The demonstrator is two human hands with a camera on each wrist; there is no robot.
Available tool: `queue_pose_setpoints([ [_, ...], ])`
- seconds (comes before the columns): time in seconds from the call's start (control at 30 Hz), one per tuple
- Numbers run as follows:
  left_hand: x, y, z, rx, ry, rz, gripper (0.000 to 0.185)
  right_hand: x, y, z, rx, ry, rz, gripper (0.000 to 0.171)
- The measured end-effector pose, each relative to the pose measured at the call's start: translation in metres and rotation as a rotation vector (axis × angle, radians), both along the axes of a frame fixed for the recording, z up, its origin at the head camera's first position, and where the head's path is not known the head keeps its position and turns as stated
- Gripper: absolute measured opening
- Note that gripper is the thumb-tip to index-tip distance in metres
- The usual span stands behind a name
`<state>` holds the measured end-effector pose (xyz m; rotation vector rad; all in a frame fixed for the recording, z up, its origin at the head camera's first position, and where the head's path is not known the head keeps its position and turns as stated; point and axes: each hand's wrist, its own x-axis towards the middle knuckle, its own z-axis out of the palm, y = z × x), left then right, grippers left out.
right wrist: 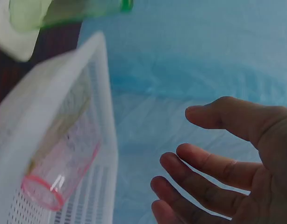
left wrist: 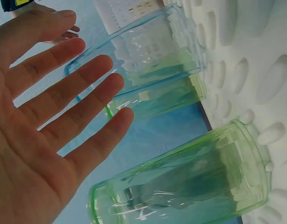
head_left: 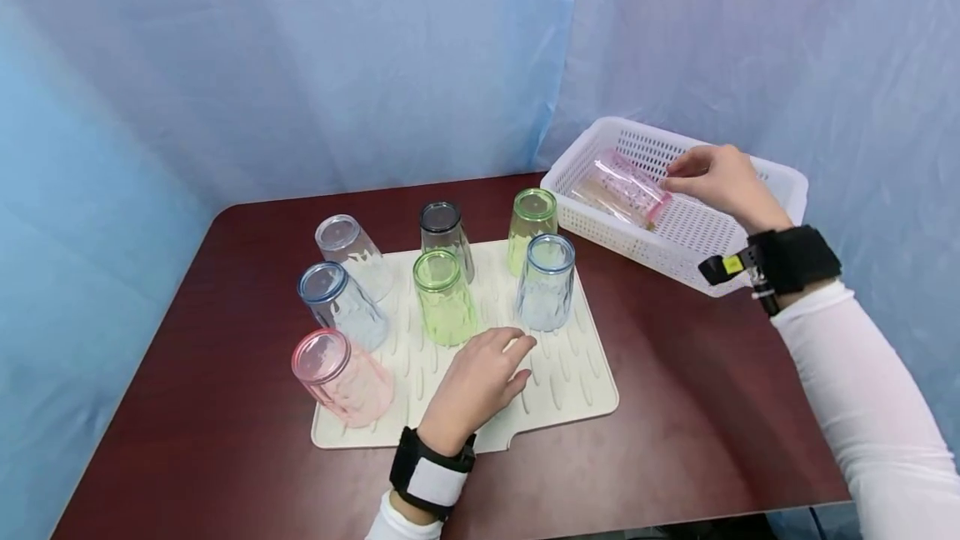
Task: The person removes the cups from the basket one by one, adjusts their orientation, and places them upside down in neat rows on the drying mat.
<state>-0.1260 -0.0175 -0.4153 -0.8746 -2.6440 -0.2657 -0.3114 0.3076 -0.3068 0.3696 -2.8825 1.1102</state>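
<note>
Over the white basket (head_left: 757,227), the right hand (head_left: 716,182) hovers with loose fingers, just beside the pink cup (head_left: 622,188) lying inside. Flat on the drying mat (head_left: 570,382), the left hand (head_left: 480,382) rests spread near a green cup (head_left: 444,297).

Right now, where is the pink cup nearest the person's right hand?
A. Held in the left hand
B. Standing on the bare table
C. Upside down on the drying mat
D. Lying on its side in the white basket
D: the pink cup lies on its side inside the white basket, by the right hand.

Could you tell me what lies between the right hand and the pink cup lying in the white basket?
Nothing: in the right wrist view the right hand is open beside the pink cup, with only a bare gap inside the basket.
</note>
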Motion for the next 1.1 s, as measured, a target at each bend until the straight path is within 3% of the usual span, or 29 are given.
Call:
queue_pose_setpoints([
  [0.1, 0.006, 0.003, -0.004, 0.001, -0.001, 0.01, 0.033, -0.026, 0.016, -0.001, 0.079, -0.115, 0.007, 0.057],
  [0.27, 0.015, 0.011, -0.01, -0.03, 0.002, -0.002, 0.032, -0.063, 0.041, -0.014, 0.162, -0.409, 0.057, 0.08],
  [0.43, 0.024, 0.022, -0.013, -0.057, -0.002, -0.02, 0.032, -0.084, 0.048, -0.035, 0.313, -0.571, 0.172, 0.077],
  [0.53, 0.029, 0.029, -0.015, -0.059, 0.002, -0.044, 0.031, -0.092, 0.051, -0.053, 0.376, -0.622, 0.236, 0.071],
  [0.77, 0.037, 0.041, -0.019, -0.057, 0.059, -0.113, 0.026, -0.093, 0.071, -0.082, 0.533, -0.672, 0.265, 0.09],
  [0.83, 0.039, 0.043, -0.021, -0.055, 0.066, -0.13, 0.026, -0.091, 0.077, -0.084, 0.513, -0.704, 0.295, 0.081],
  [0.97, 0.04, 0.045, -0.025, -0.063, 0.074, -0.14, 0.026, -0.087, 0.084, -0.083, 0.377, -0.753, 0.334, 0.054],
  [1.1, 0.037, 0.044, -0.027, -0.077, 0.084, -0.136, 0.027, -0.08, 0.089, -0.073, 0.307, -0.67, 0.257, 0.058],
])
